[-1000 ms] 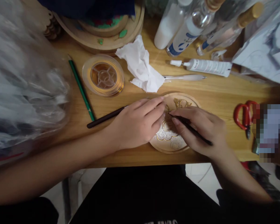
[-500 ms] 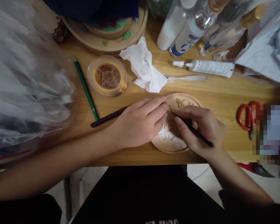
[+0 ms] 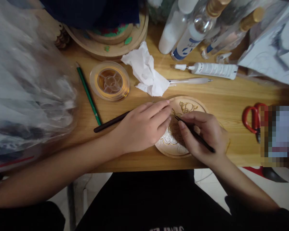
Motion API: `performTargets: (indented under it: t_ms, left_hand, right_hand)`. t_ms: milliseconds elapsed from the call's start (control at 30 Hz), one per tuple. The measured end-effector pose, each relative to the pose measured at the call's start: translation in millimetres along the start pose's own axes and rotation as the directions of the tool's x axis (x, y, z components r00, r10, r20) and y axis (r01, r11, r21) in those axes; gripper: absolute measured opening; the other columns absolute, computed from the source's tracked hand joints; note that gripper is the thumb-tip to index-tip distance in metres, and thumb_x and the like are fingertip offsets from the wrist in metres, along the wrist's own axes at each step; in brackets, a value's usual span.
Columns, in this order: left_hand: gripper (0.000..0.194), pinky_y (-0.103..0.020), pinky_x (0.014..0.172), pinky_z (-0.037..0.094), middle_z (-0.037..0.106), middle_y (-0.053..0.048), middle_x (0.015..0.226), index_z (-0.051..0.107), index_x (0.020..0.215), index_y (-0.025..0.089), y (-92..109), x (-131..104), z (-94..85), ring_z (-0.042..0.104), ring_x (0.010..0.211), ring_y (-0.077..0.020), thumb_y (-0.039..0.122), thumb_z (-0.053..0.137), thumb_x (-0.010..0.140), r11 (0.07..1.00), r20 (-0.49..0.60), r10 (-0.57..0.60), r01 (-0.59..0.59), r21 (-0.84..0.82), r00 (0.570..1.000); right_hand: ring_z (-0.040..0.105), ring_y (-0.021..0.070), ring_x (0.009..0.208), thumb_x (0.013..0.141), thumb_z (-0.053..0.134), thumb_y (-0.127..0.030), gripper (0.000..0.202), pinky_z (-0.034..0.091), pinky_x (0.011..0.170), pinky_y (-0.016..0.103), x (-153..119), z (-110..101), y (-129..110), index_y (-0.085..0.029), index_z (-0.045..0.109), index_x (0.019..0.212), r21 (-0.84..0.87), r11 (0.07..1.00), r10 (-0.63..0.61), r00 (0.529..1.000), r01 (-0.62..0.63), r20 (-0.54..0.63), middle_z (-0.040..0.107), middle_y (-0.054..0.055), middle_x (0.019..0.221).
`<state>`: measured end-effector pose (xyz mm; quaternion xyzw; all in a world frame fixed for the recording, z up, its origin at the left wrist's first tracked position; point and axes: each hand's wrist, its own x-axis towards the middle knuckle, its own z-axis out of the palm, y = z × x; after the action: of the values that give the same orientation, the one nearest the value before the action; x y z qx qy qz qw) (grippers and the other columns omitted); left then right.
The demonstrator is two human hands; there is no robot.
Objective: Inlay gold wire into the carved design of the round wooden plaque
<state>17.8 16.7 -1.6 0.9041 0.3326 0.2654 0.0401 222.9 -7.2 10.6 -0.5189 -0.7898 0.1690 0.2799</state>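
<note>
A round wooden plaque (image 3: 162, 150) lies near the table's front edge, with gold wire outlines (image 3: 189, 107) and a white textured patch (image 3: 168, 138) on it. Over its left side rests my left hand (image 3: 146, 126), fingers together and curled down onto it; the thumb is hidden. My right hand (image 3: 204, 133) pinches slim black tweezers (image 3: 198, 136), their tips at the wire in the middle of the plaque. Beside my right wrist a loose bit of gold wire (image 3: 228, 146) shows. A dark brown stick (image 3: 110, 122) runs under my left hand; its far end is hidden.
Behind my hands are a spool of gold wire (image 3: 110, 81), crumpled tissue (image 3: 146, 72), a pen (image 3: 195, 81), a glue tube (image 3: 214, 70) and bottles (image 3: 188, 40). A green pencil (image 3: 88, 91) and plastic bag (image 3: 38, 89) lie left, red-handled scissors (image 3: 249, 120) right.
The whole view has shifted slightly. Both hands keep nearly the same places, and the tweezer tips stay at the plaque's middle. Loose gold wire now shows beside my right wrist.
</note>
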Motion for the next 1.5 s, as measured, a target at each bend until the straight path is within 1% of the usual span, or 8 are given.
performTargets:
  t_ms: [267,400,533,667,867,1033,1300,1500]
  left_hand:
    - [0.02,-0.032,0.091,0.056,0.071,-0.012,0.115,0.065,0.107,0.007,-0.1,-0.8,0.1,0.064,0.115,-0.0216,0.015,0.049,0.098,1.0,-0.002,-0.008,0.008,-0.012,1.0]
    - [0.018,-0.033,0.089,0.056,0.072,-0.011,0.113,0.066,0.103,0.006,-0.6,-0.3,0.5,0.065,0.114,-0.0235,0.015,0.052,0.096,1.0,-0.008,0.014,-0.014,-0.005,1.0]
    - [0.019,-0.033,0.088,0.057,0.073,-0.01,0.112,0.067,0.102,0.006,-1.4,0.0,1.4,0.065,0.113,-0.0229,0.015,0.051,0.097,1.0,-0.015,0.015,-0.015,-0.005,1.0]
    - [0.02,-0.033,0.09,0.056,0.072,-0.01,0.114,0.068,0.1,0.009,-2.3,-1.4,1.7,0.064,0.115,-0.022,0.016,0.05,0.097,0.999,-0.001,0.034,-0.034,0.016,0.999]
    - [0.019,-0.033,0.091,0.056,0.072,-0.009,0.115,0.069,0.101,0.009,-2.7,-2.4,1.8,0.065,0.115,-0.0221,0.017,0.051,0.097,0.999,-0.001,0.042,-0.042,0.028,0.999]
    - [0.018,-0.032,0.089,0.056,0.072,-0.01,0.115,0.068,0.099,0.008,-1.8,-1.8,1.3,0.066,0.114,-0.0231,0.016,0.053,0.096,0.998,-0.011,0.048,-0.047,0.033,0.999]
    - [0.019,-0.033,0.089,0.056,0.072,-0.012,0.115,0.066,0.104,0.007,-1.7,-1.3,2.2,0.065,0.114,-0.0225,0.015,0.05,0.097,1.0,-0.021,0.018,-0.018,-0.001,1.0]
    - [0.018,-0.033,0.088,0.056,0.072,-0.011,0.115,0.067,0.102,0.007,-2.0,-2.2,2.2,0.066,0.115,-0.0235,0.015,0.052,0.096,0.999,-0.02,0.044,-0.043,0.02,0.999]
  right_hand:
    - [0.07,0.0145,0.066,0.088,0.064,-0.022,0.023,0.057,0.056,0.026,-2.0,1.4,-2.5,-0.026,0.059,0.11,0.045,0.997,0.055,0.998,-0.056,0.01,0.073,-0.001,0.086]
    - [0.07,0.0146,0.065,0.088,0.064,-0.024,0.02,0.057,0.055,0.026,-2.8,1.6,-1.6,-0.026,0.059,0.108,0.032,0.997,0.07,0.998,-0.07,0.006,0.073,0.0,0.085]
    - [0.07,0.0151,0.067,0.086,0.067,-0.024,0.023,0.057,0.055,0.025,-3.1,0.6,0.6,-0.023,0.059,0.108,0.035,0.998,0.043,0.999,-0.043,0.004,0.073,0.0,0.084]
    - [0.07,0.015,0.066,0.086,0.066,-0.023,0.022,0.056,0.054,0.025,-2.0,-1.1,1.8,-0.024,0.059,0.107,0.024,0.999,0.021,1.0,-0.021,0.007,0.074,0.001,0.085]
    - [0.07,0.0166,0.067,0.087,0.066,-0.028,0.017,0.056,0.056,0.027,-0.6,-2.5,1.5,-0.025,0.061,0.103,-0.067,0.998,0.011,1.0,-0.011,-0.007,0.074,0.001,0.085]
    - [0.069,0.0156,0.064,0.089,0.064,-0.025,0.013,0.054,0.055,0.026,1.4,-3.4,0.2,-0.025,0.06,0.101,-0.059,0.998,-0.006,1.0,0.007,0.019,0.073,0.0,0.08]
    - [0.069,0.0165,0.067,0.087,0.065,-0.024,0.015,0.054,0.056,0.028,1.7,-3.4,1.3,-0.025,0.06,0.102,-0.046,0.998,-0.031,1.0,0.031,0.0,0.072,0.0,0.081]
    - [0.068,0.0137,0.065,0.086,0.066,-0.017,0.016,0.053,0.056,0.024,4.4,-4.2,-0.2,-0.023,0.059,0.1,-0.053,0.995,-0.078,0.997,0.079,0.012,0.071,-0.001,0.078]
